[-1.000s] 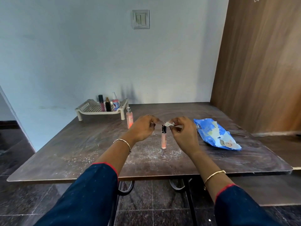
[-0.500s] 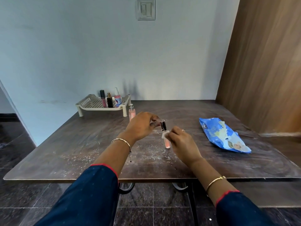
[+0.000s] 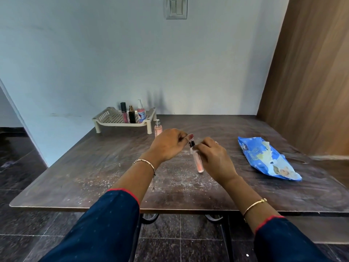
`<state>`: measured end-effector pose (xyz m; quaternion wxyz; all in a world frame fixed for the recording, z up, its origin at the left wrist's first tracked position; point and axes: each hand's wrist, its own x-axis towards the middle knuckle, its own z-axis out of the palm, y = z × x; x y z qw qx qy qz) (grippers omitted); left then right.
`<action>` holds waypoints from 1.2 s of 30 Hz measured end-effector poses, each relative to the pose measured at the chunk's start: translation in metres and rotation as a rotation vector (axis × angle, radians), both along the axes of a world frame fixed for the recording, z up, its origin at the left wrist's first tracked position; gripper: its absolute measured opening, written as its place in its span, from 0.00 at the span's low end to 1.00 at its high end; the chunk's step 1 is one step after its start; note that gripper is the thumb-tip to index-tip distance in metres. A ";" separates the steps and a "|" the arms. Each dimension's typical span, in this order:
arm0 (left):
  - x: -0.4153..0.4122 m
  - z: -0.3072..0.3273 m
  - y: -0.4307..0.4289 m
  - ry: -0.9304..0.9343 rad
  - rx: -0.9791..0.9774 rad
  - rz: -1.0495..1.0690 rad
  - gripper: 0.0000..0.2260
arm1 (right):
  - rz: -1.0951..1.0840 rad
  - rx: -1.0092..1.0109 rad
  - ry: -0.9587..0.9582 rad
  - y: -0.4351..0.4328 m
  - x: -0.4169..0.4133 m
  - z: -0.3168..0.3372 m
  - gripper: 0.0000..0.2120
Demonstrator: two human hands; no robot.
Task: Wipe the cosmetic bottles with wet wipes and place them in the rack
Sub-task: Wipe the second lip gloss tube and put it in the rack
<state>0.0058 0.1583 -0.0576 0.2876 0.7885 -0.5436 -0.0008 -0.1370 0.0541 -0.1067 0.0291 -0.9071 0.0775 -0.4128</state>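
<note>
A slim tube of pink liquid with a black cap (image 3: 198, 163) is tilted over the middle of the table. My left hand (image 3: 167, 145) pinches its black cap. My right hand (image 3: 214, 159) presses a small white wet wipe (image 3: 194, 151) around the tube's upper part. At the back left stands the cream rack (image 3: 113, 120) with a pink lip gloss (image 3: 123, 112), a black bottle (image 3: 132, 114) and a white pump bottle (image 3: 141, 112) in it. A pink spray bottle (image 3: 157, 128) stands on the table by the rack's right leg.
A blue pack of wet wipes (image 3: 268, 159) lies on the table to the right. White dust speckles the dark tabletop (image 3: 90, 167) near its front edge. A wooden panel (image 3: 309, 76) rises on the right, and a pale wall runs behind the table.
The tube stood on the table while both hands held the wipe above it. Now my left hand holds it by the cap, tilted, and my right hand has wrapped the wipe around it.
</note>
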 end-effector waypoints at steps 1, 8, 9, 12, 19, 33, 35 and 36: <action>-0.002 0.001 -0.001 -0.009 0.004 0.000 0.23 | -0.002 -0.012 -0.030 0.000 0.001 0.002 0.09; -0.019 0.009 -0.010 -0.117 -0.039 -0.027 0.20 | -0.021 -0.041 -0.113 -0.004 -0.011 -0.007 0.08; -0.020 0.009 -0.011 -0.128 -0.046 -0.024 0.20 | -0.021 -0.032 -0.078 -0.005 -0.014 -0.011 0.08; -0.021 0.010 -0.015 -0.141 -0.058 -0.021 0.19 | -0.025 0.012 0.028 -0.007 -0.021 -0.024 0.10; -0.021 0.025 -0.025 -0.080 -0.002 -0.044 0.14 | -0.001 0.024 0.090 -0.009 -0.027 -0.027 0.11; -0.019 0.046 -0.038 -0.009 0.171 -0.189 0.15 | -0.034 -0.033 -0.081 -0.008 -0.031 -0.016 0.12; -0.018 0.051 -0.038 0.006 0.215 -0.209 0.13 | -0.026 -0.022 -0.027 -0.008 -0.033 -0.027 0.13; -0.017 0.053 -0.038 0.008 0.236 -0.222 0.11 | -0.024 -0.010 -0.009 -0.009 -0.035 -0.032 0.13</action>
